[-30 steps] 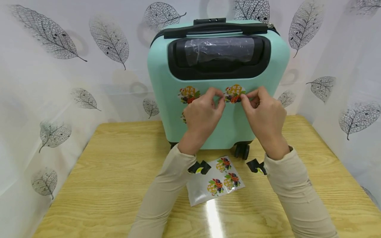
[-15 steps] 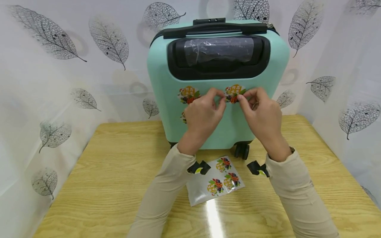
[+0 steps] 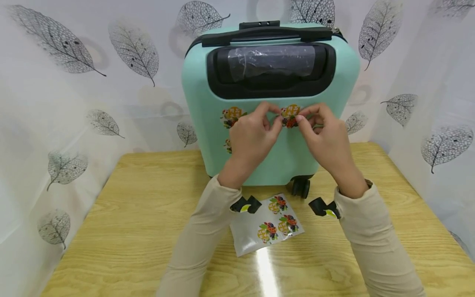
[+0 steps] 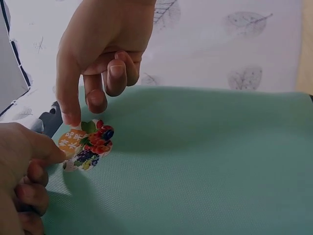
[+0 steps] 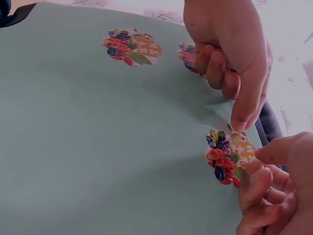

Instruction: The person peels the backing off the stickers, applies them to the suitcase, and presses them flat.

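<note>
A mint-green suitcase (image 3: 289, 165) stands upright with a fruit-print sticker (image 3: 290, 115) on its front panel, just below the black handle recess. My left hand (image 3: 252, 136) pinches the sticker's left edge between thumb and index finger. At the opposite edge, my right hand (image 3: 328, 136) pinches with its thumb low over the berries and its index finger higher. The left wrist view shows the sticker (image 4: 88, 144) close against the panel, fingertips at its rim. Two matching stickers are on the panel's left side: an upper one (image 3: 231, 117) and a lower one (image 5: 132, 46), both partly behind my left hand in the head view.
On the wooden table (image 3: 156, 206) lies a sheet (image 3: 245, 235) with several stickers, partly under my left forearm. A suitcase wheel (image 3: 301, 187) rests behind it. Leaf-patterned cloth (image 3: 141, 119) surrounds the table at the back and sides.
My right fingertips have moved slightly left along the sticker, and the right wrist has shifted outward. My left hand keeps its place at the left edge. The head view has shifted slightly.
</note>
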`<state>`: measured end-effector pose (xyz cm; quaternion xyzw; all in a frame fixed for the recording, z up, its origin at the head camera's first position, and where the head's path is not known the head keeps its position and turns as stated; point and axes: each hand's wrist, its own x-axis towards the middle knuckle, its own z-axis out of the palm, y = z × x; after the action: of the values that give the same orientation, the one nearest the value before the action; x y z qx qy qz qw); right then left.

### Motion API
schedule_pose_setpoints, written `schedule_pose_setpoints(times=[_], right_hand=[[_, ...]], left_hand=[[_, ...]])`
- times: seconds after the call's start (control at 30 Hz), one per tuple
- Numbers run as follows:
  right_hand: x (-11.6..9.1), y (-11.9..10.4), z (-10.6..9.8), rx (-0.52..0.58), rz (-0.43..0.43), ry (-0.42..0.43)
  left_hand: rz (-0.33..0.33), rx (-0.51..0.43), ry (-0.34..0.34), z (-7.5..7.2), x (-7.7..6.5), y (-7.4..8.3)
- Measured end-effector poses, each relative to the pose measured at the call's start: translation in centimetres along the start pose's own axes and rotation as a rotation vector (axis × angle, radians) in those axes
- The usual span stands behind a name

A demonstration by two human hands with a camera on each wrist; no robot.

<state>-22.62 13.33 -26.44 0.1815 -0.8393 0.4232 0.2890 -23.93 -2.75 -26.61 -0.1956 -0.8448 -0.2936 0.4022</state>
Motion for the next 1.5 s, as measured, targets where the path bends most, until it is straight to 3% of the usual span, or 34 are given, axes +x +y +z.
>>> schedule_pose_setpoints(times=[0.3, 0.67, 1.13, 1.5], right_hand=[[0.3, -0.5, -0.2, 0.069, 0.054, -0.135], [0.6, -0.4, -0.2, 0.057, 0.057, -0.15], [-0.7, 1.4, -0.2, 0.122, 0.154, -0.219], [-1.5, 2.1, 0.5, 0.253, 0.157, -0.197]], left_hand=[[0.005, -0.038, -0.097, -0.6, 0.6, 0.6], [-0.023, -0.034, -0.187, -0.8, 0.9, 0.9], [-0.121, -0.211, -0.297, -0.5, -0.8, -0.7], [-0.207, -0.388, -0.398, 0.5, -2.2, -1.1]])
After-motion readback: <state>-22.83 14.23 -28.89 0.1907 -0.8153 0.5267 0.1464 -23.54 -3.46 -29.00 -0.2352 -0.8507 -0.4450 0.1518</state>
